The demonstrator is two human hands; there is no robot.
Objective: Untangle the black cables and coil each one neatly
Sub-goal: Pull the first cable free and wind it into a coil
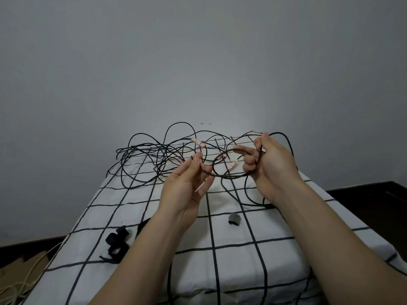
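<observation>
Head camera is showing black fabric straps (116, 243) lying nearest on the white grid-checked sheet (237, 271). Above it, the left hand (187, 190) is pinching a thin round cable loop (229, 176) that the right hand (272, 164) is gripping. Beyond them, black cables (154, 155) are sprawling in a tangled heap.

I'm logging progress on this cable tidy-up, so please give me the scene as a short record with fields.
surface: white cloth with a black grid
right hand: grips the coiled cable
left hand: pinches a strand of the same coil
tangle: loose black cables beyond the left hand, not yet coiled
straps: black straps at near left, grey strap near centre, all lying on the cloth
</observation>
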